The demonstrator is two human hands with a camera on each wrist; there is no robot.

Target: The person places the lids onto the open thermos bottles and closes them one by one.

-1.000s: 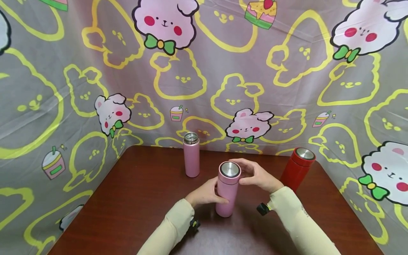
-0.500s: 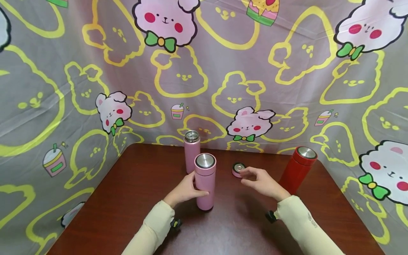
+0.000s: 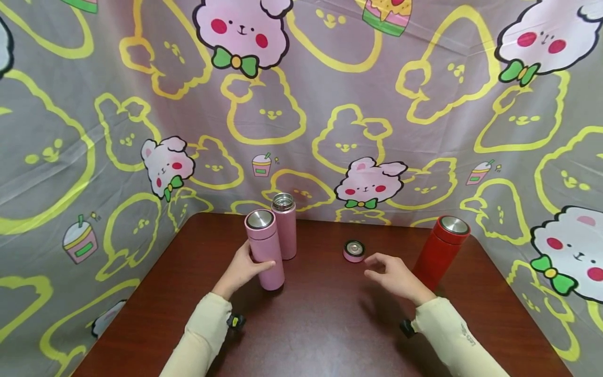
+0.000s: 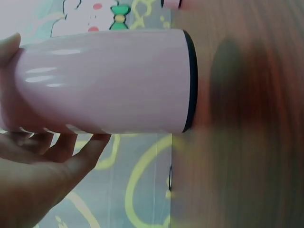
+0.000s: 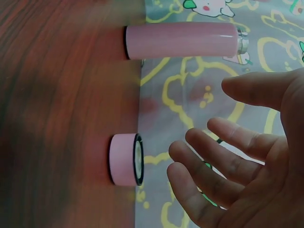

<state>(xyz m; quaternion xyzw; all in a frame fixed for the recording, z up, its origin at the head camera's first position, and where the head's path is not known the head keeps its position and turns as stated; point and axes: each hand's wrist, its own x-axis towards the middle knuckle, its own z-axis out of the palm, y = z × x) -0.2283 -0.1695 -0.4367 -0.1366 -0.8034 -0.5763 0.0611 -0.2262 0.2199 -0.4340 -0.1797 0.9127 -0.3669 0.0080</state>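
Note:
My left hand grips a pink thermos bottle with a steel-topped lid on, its thumb across the front. In the left wrist view the black base of this bottle is close over the table, a dark shadow beside it. Just behind, a second pink thermos stands upright, its steel threaded mouth uncovered. My right hand hovers with fingers spread and loosely bent, holding nothing. Close to its fingertips a pink lid lies with its inner side up. The right wrist view shows this lid apart from the fingers.
A red thermos with its lid on stands behind the right wrist. The brown wooden table is bounded at the back and sides by a grey cartoon-print cloth.
My left hand has carried the lidded pink bottle leftward, to beside the uncapped one. My right hand has come off that bottle and moved slightly right, leaving the loose lid in sight.

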